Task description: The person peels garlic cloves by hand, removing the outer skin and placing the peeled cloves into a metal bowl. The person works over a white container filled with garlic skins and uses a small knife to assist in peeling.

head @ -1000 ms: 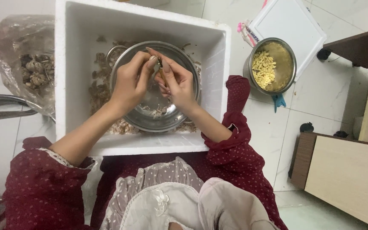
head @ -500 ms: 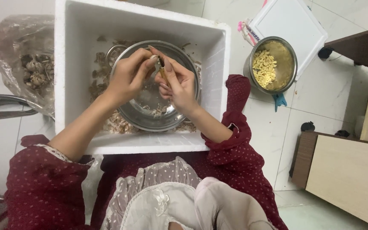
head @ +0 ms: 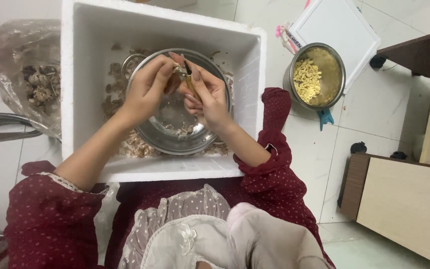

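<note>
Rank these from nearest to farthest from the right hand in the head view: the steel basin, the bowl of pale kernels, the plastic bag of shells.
From the right hand:
1. Steel basin, directly beneath it.
2. Bowl of pale kernels, on the floor to the right.
3. Plastic bag of shells, far left, beyond the white box.

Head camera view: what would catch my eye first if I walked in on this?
Most likely the two hands, left hand and right hand, meeting over a steel bowl inside a white foam box, working a small tool between the fingers. To the right, on the tiled floor, a smaller metal bowl holds pale yellow kernels.
</note>
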